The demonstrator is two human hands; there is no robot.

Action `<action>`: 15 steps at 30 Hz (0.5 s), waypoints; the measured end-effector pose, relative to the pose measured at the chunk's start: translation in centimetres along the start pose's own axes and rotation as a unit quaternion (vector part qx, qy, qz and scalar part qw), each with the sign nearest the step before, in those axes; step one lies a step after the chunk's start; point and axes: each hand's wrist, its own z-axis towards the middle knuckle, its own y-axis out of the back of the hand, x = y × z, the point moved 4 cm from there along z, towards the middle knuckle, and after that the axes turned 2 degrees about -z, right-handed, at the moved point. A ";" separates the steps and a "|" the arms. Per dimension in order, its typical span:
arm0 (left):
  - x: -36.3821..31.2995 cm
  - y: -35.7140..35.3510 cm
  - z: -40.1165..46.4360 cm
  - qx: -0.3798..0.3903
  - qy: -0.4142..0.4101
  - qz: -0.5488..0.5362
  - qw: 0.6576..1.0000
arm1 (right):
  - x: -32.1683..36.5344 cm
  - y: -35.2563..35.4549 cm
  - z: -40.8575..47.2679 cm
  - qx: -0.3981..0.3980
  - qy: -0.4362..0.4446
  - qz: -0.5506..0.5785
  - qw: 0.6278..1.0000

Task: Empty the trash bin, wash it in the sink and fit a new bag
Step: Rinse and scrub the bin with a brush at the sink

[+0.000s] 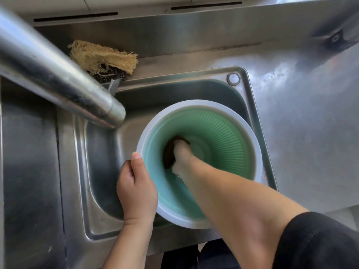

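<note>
Washing is the step in hand. Left hand (136,188) curls over the bin (229,133) rim at eight o'clock, thumb inside. Bin stands in the sink (101,171), mouth up, no bag or trash. Right hand (182,154) reaches deep, fingers pinching a dark scrubber (170,152) against the wall. Next probably comes a rinse under the tap (58,74), at ten o'clock.

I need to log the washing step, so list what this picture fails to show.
- Head view: right hand fingers, hidden behind the dark scrubber deep in the bin.
- Bin floor: partly covered by that hand, blurred.
- Left hand fingertips: curled over the rim.
- Faucet base: cut off at the left edge.
</note>
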 end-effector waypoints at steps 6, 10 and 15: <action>0.0 0.0 -0.3 -0.009 0.009 0.006 1.000 | 4.1 -1.6 -2.8 0.026 -0.005 0.339 0.940; -0.5 -0.2 -0.1 0.001 0.007 0.024 1.000 | 5.0 -2.2 -5.6 0.014 0.032 0.306 0.951; -1.0 -0.7 -0.1 0.006 -0.001 0.020 1.000 | 5.1 -2.5 -8.7 0.038 0.089 0.187 0.977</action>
